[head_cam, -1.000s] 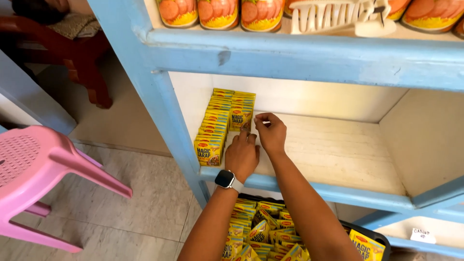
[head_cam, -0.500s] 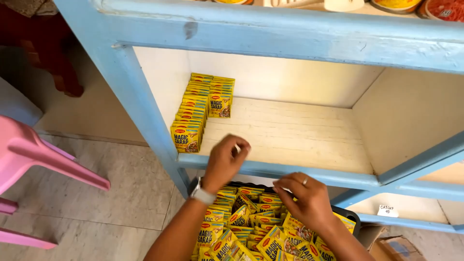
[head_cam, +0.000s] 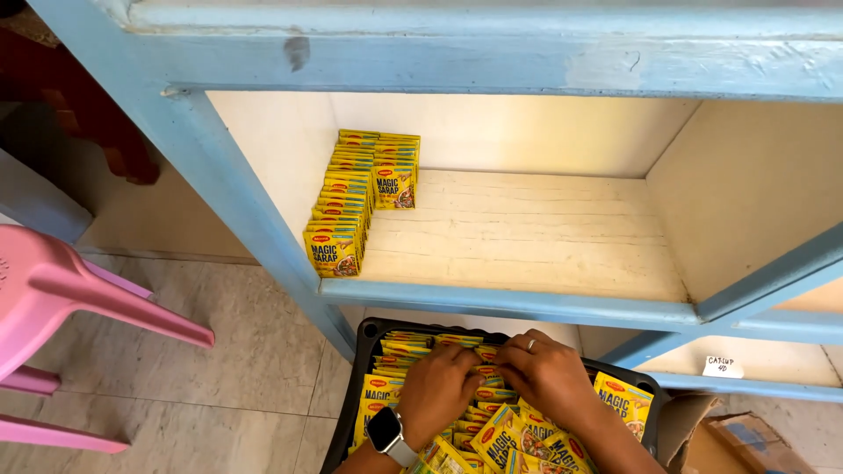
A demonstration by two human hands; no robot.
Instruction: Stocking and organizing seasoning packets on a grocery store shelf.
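Both of my hands are down in a black tray (head_cam: pixel 358 379) full of small yellow sachets (head_cam: pixel 392 391). My left hand (head_cam: pixel 439 389), with a smartwatch on the wrist, presses its curled fingers into the pile. My right hand (head_cam: pixel 544 373), wearing a ring, lies beside it with fingers bent among the sachets. Whether either hand has closed on a sachet is hidden. Above, on the pale wooden shelf (head_cam: pixel 544 241), a long row of upright sachets (head_cam: pixel 344 204) stands along the left wall, with a shorter row (head_cam: pixel 395 171) next to it at the back.
The shelf sits in a blue-painted frame (head_cam: pixel 237 202) with another blue board across the top. A pink plastic chair (head_cam: pixel 61 307) stands at the left on the tiled floor. A brown cardboard box (head_cam: pixel 746 434) is at the lower right, near a small white tag.
My hands left the rows on the shelf, came down over its front edge, and now dig into the tray of sachets. The view has dropped lower.
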